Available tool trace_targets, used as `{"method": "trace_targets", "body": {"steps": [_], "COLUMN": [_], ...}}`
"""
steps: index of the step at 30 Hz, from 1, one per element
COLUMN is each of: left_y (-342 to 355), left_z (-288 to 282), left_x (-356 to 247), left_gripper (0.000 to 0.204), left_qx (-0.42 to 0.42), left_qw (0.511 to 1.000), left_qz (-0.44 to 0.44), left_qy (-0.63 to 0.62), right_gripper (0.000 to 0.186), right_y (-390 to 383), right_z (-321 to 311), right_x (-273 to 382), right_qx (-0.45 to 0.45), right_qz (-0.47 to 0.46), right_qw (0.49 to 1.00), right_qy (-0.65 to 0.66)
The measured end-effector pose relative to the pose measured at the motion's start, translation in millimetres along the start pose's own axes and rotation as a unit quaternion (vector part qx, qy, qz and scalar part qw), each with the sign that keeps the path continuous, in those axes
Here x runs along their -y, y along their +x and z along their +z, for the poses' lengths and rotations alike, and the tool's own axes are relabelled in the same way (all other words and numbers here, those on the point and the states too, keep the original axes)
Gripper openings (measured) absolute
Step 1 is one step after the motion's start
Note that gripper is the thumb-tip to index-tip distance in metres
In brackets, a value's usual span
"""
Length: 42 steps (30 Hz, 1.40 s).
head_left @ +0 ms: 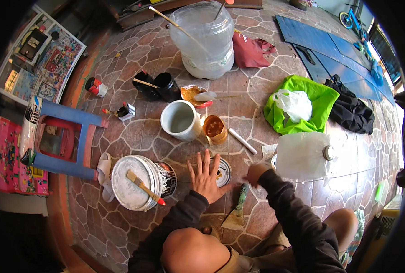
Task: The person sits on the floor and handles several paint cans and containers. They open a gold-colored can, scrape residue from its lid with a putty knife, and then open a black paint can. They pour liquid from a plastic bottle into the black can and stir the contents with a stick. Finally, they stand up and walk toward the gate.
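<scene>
The fingers of the left hand are spread wide and empty. Part of a round tin is hidden by this hand; whether the tin is touched cannot be told. The right hand is curled up, and what is held in it, if anything, cannot be told. Just below it, a scraper is laid on the floor. Past the tin, a brown cup is set beside a grey pot. To the left, a brush is laid on a white bucket. To the right, a big white jug is seen.
</scene>
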State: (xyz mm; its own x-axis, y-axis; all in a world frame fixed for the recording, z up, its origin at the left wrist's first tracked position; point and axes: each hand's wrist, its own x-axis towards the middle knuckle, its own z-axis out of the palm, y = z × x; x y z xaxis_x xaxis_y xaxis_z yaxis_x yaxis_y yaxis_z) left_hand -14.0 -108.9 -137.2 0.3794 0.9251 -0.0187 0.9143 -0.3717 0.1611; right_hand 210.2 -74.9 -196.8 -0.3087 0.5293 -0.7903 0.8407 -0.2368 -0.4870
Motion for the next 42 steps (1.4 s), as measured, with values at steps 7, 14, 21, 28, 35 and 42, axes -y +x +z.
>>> {"method": "trace_targets", "body": {"steps": [7,14,21,28,35,42], "left_y": [4,-20,-33,-30,-60,-61], "left_z": [-12,-23,-18,-21,23,44], "left_x": [4,12,13,62,48,67], "left_gripper": [0.111,0.098,0.097,0.091,0.087,0.091], "left_qx": [-0.011,0.011,-0.014,-0.001,-0.245,-0.256], "left_qw": [1.000,0.999,0.998,0.998,0.938,0.918], "left_qz": [0.009,0.046,-0.012,0.051,-0.062,-0.085], "left_qy": [-0.014,0.010,-0.065,-0.046,-0.235,-0.290], "right_gripper": [0.086,0.074,0.069,0.058,0.032,0.019], "right_y": [-3,-27,-29,-35,-100,-210], "right_z": [162,171,172,164,68,19], "right_x": [0,17,8,2,44,122], "right_qx": [-0.078,-0.346,-0.205,-0.132,0.031,-0.431], "right_qz": [0.107,0.030,0.101,0.034,-0.139,-0.278], "right_qw": [0.990,0.938,0.972,0.986,0.965,0.855], "right_qy": [-0.047,0.009,0.043,0.092,-0.219,0.078]}}
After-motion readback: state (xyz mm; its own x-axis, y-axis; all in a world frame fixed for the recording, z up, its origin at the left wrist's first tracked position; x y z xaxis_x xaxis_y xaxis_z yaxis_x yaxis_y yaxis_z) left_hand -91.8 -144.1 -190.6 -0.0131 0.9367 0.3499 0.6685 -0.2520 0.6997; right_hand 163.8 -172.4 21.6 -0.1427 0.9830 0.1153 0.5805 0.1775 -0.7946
